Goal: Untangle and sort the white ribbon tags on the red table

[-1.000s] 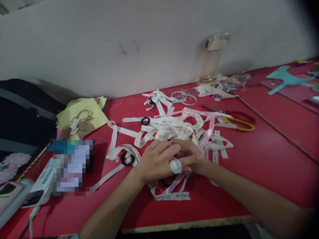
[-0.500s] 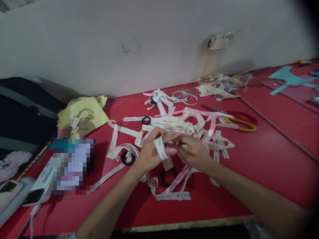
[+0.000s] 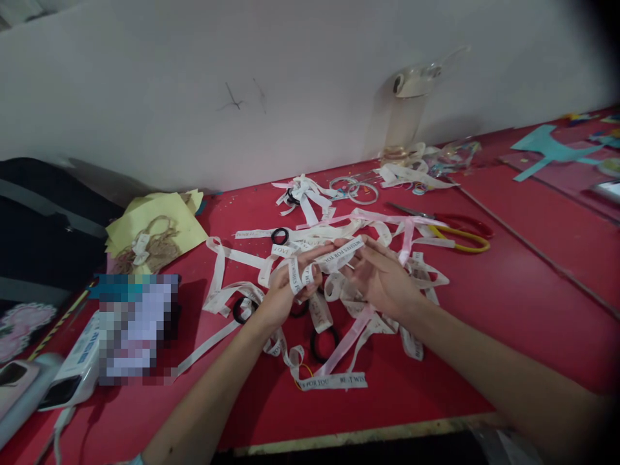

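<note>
Lifting clear of the red table [image 3: 508, 303], both hands now work higher than a second ago. The left hand [image 3: 285, 290] has the white printed ribbon [image 3: 334, 258] wound around its fingers; the right hand [image 3: 382, 274] pinches the ribbon's far end above the ribbon pile [image 3: 387, 232]. The winding appears under way.

One head-worn camera looks forward and down, close over the red table [image 3: 508, 310].
</note>
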Available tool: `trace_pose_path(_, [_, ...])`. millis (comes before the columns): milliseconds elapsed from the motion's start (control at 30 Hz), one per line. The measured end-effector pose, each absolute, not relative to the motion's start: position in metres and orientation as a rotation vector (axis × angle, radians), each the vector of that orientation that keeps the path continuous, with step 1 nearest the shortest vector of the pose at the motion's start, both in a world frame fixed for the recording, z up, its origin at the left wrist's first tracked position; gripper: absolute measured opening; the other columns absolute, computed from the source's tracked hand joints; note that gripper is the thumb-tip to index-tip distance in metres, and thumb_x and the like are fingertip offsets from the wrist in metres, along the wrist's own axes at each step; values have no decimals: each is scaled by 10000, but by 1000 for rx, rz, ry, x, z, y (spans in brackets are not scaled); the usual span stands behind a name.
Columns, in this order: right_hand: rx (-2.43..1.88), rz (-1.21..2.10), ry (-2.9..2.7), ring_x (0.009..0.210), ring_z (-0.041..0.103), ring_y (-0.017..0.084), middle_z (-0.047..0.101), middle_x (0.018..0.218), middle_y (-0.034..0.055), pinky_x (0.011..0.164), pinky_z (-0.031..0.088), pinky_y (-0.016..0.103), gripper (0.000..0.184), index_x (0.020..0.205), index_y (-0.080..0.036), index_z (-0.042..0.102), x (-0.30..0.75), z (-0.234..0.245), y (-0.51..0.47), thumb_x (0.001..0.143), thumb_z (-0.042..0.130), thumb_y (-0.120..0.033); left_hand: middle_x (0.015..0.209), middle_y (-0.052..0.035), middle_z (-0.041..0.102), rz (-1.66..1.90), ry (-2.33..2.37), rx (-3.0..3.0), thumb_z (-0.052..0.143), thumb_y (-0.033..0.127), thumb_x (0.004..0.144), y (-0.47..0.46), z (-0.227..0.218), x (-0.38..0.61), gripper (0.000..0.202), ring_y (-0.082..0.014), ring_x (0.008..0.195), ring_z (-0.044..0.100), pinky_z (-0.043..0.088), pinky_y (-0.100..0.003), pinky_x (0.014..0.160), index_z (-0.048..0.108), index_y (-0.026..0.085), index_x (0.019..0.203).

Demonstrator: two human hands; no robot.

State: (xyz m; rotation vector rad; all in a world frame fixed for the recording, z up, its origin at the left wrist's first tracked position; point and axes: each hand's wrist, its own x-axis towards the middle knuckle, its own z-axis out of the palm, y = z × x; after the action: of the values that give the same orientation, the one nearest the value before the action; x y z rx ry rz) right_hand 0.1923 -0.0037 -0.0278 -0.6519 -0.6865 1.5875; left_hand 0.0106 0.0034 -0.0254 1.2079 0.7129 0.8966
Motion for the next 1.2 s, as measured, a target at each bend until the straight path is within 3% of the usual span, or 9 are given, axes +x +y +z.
trace_pose_path(167, [-692,1539,-766,655,571,143,508,675,-22,564,492,271,99,841,-242,534,196,-28,-2,832,552,-338,582,63,331,1005,682,1132,567,441,801,2,-13,14,663,-62,475,216,191,-190,429,353,231,1392])
trace_pose_path(267, [-648,1561,-812,534,465,107,399,597,-47,506,435,231,64,805,-232,505,195,-22,-4,831,543,-277,576,68,296,1062,704,1142,432,542,856,2,-9,16,661,-66,467,175,161,-187,416,276,250,1428])
trace_pose_path(400, [-586,1683,-890,439,331,69,348,540,-69,439,331,193,84,769,-206,485,192,-17,-10,843,524,-207,582,57,323,1062,816,1288,392,608,844,5,-18,17,685,-74,481,193,182,-194,422,314,241,1417])
trace_pose_path(567, [-590,1671,-950,446,384,67,388,531,-67,446,322,197,113,762,-197,470,191,-18,-11,847,534,-235,542,35,386,1153,987,1339,157,653,866,6,-22,13,726,-99,484,283,259,-208,439,408,203,1377])
trace_pose_path(833, [-572,1663,-970,425,381,83,413,508,-71,437,295,224,101,798,-216,465,192,-17,-14,856,536,-258,697,7,611,870,1362,1924,506,477,841,9,-8,5,550,-128,624,490,379,-230,610,498,204,1318])
trace_pose_path(1033, [-614,1546,-956,417,407,79,425,526,-75,467,358,243,116,792,-226,475,194,-12,-15,854,555,-281,846,-66,712,477,1403,2317,531,460,830,5,-9,7,415,-192,746,618,395,-255,649,632,253,1175])
trace_pose_path(1200, [-538,1652,-1036,417,478,89,504,526,-61,489,394,257,115,796,-212,476,189,-10,-20,886,524,-265,901,-70,724,566,1485,2226,442,432,890,4,-11,7,386,-186,782,635,397,-252,642,640,241,1160])
